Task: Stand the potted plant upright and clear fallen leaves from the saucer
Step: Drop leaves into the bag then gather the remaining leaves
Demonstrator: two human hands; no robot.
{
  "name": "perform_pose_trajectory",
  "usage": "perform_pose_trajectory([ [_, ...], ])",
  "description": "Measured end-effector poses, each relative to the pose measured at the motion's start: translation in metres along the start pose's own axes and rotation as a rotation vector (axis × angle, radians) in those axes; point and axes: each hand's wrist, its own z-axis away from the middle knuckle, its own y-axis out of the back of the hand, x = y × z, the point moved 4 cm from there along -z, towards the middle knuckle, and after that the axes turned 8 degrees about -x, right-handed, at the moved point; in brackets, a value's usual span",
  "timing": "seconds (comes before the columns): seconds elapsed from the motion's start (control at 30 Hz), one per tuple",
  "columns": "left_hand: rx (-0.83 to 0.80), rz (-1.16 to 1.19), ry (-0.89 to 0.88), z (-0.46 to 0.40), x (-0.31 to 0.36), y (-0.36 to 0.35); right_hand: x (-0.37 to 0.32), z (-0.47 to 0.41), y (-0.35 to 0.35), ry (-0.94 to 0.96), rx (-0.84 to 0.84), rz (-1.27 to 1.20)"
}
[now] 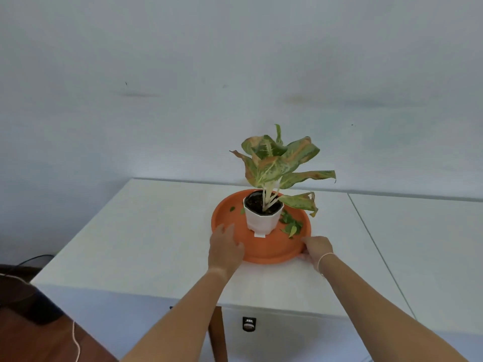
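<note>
**Orange saucer held at both sides, pot upright within it**

Bare forearms reach forward from the bottom of the view over the near edge of the white desk (pixel 156 231). On the right wrist sits a thin pale band (pixel 324 257). The left hand (pixel 226 246) lies over the near-left rim of the orange saucer (pixel 264 250), fingers spread wide and flat, gripping nothing. The right hand (pixel 317 248) is at the near-right rim, its fingers curled around the edge of the saucer.

Inside the saucer stands the white pot (pixel 261 220), upright, with dark soil showing and a small white tag at its base. Small green fallen leaves (pixel 291 226) lie in a cluster on the saucer floor to the right of the pot; a few more bits (pixel 232 209) lie to its left. The plant (pixel 277 163) rises from the pot with broad green and pinkish leaves, one drooping over the right side. Beyond is a plain pale wall (pixel 183 74).
</note>
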Motion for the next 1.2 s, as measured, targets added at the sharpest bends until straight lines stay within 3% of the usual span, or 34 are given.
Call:
perform_pose_trajectory([
  [0.13, -0.005, 0.107, 0.132, -0.009, -0.005, 0.002, 0.009, 0.000, -0.013, -0.034, -0.016, -0.117],
  [0.27, 0.004, 0.365, 0.264, -0.021, -0.008, 0.003, 0.018, 0.010, -0.034, -0.070, -0.019, -0.270],
  [0.43, 0.026, 0.514, 0.391, -0.033, -0.014, -0.006, 0.022, 0.029, -0.063, -0.102, -0.174, -0.476],
  [0.57, 0.027, 0.473, 0.372, -0.046, -0.024, 0.001, 0.022, 0.038, -0.064, -0.123, -0.255, -0.348],
  [0.77, -0.055, 0.331, 0.263, -0.070, -0.046, 0.029, 0.014, 0.020, -0.037, -0.060, -0.110, -0.387],
  [0.97, -0.186, 0.373, 0.211, -0.089, -0.062, 0.044, 0.008, 0.002, -0.029, 0.021, -0.046, -0.201],
  [1.07, -0.166, 0.384, 0.185, -0.091, -0.063, 0.042, 0.008, 0.003, -0.031, 0.060, -0.006, -0.110],
  [1.2, -0.084, 0.422, 0.189, -0.082, -0.061, 0.031, 0.014, 0.009, -0.039, 0.044, 0.030, -0.181],
])
